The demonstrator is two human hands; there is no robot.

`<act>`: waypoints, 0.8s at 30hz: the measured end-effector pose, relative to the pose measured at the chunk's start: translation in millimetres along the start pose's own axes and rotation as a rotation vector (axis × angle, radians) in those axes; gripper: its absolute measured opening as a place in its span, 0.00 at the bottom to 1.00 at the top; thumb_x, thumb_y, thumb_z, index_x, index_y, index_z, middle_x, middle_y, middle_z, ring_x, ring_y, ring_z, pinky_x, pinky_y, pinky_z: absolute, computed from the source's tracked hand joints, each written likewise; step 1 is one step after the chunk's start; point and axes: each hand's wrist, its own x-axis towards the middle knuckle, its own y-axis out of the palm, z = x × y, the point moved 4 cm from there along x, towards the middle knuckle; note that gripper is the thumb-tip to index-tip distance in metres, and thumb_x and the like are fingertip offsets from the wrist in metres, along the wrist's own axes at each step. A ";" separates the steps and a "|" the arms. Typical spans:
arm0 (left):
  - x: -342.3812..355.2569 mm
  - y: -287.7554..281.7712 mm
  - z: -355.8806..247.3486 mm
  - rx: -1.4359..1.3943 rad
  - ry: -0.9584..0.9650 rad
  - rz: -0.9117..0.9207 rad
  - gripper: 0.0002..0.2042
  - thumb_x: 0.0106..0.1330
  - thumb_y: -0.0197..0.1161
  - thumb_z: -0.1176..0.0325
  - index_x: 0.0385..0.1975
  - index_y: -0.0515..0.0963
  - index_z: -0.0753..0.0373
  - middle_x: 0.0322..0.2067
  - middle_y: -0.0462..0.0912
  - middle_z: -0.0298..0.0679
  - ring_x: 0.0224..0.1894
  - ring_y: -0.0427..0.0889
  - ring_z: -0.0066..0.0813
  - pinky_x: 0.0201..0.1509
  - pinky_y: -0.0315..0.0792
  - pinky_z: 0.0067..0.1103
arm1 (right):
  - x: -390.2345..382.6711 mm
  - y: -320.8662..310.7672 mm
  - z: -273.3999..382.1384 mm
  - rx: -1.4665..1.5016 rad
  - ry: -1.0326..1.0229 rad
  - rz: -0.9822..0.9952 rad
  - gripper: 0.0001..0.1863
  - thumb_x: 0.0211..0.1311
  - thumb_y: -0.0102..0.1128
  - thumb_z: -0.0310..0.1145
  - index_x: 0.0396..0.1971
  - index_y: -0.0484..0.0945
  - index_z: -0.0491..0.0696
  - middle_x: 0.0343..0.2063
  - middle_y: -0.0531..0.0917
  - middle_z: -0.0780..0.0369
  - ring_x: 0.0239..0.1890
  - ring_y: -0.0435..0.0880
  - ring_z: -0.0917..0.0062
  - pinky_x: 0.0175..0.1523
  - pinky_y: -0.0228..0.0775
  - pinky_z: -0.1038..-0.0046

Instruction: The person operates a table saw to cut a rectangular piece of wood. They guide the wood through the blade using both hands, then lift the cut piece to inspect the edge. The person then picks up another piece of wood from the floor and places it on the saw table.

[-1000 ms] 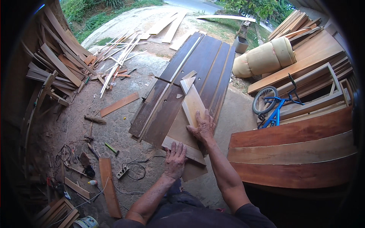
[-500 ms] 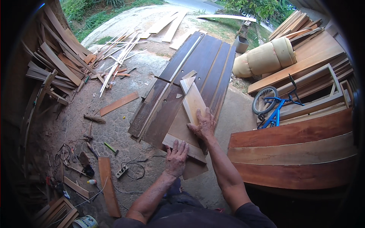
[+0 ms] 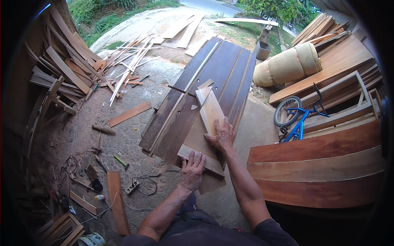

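Observation:
A long dark-brown panel worktop [image 3: 227, 67] stretches away in front of me. On its near end lies a flat brown board [image 3: 201, 133]. My left hand [image 3: 191, 170] rests on a short thick wood block [image 3: 211, 165] set crosswise there, its fingers laid over the top. My right hand [image 3: 222, 134] is spread on the near part of a pale board [image 3: 210, 105], thumb at the left edge. This board points away at a slant, and its far end is cut at an angle. Beyond that end are a small wood offcut [image 3: 205, 84] and a small pale chip [image 3: 194, 107].
On the left floor lie a green-handled hammer [image 3: 121, 161], a power strip [image 3: 132, 187] with cords, a loose plank [image 3: 130, 113] and thin strips [image 3: 131, 65]. To the right are a blue bicycle [image 3: 299, 123], wide reddish boards [image 3: 316, 153] and a rolled foam mattress [image 3: 287, 65].
The view has shifted slightly. The pale board's angled far end looks more in line with the rest of it than before. Both hands stay on the same pieces.

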 end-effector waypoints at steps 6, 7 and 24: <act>9.2 -0.1 -1.4 -0.009 -0.001 -0.009 0.23 0.68 0.54 0.63 0.63 0.71 0.59 0.67 0.67 0.44 0.71 0.59 0.52 0.72 0.41 0.59 | 9.1 -6.7 -2.0 -0.003 -0.005 0.000 0.49 0.46 0.69 0.60 0.69 0.64 0.57 0.71 0.54 0.48 0.71 0.54 0.52 0.70 0.53 0.54; 9.0 0.6 -1.2 -0.006 -0.001 -0.012 0.23 0.68 0.54 0.64 0.63 0.71 0.59 0.67 0.67 0.43 0.71 0.59 0.52 0.72 0.41 0.59 | 9.9 -8.3 -0.9 -0.005 0.003 0.006 0.49 0.46 0.69 0.60 0.69 0.64 0.57 0.71 0.54 0.48 0.71 0.55 0.52 0.70 0.53 0.54; 16.2 5.0 0.5 0.006 0.014 -0.028 0.23 0.68 0.53 0.64 0.63 0.70 0.59 0.67 0.67 0.44 0.71 0.59 0.53 0.71 0.42 0.59 | 14.6 -2.9 -6.8 0.026 -0.020 -0.008 0.49 0.48 0.70 0.58 0.69 0.62 0.57 0.71 0.52 0.49 0.71 0.53 0.50 0.70 0.49 0.48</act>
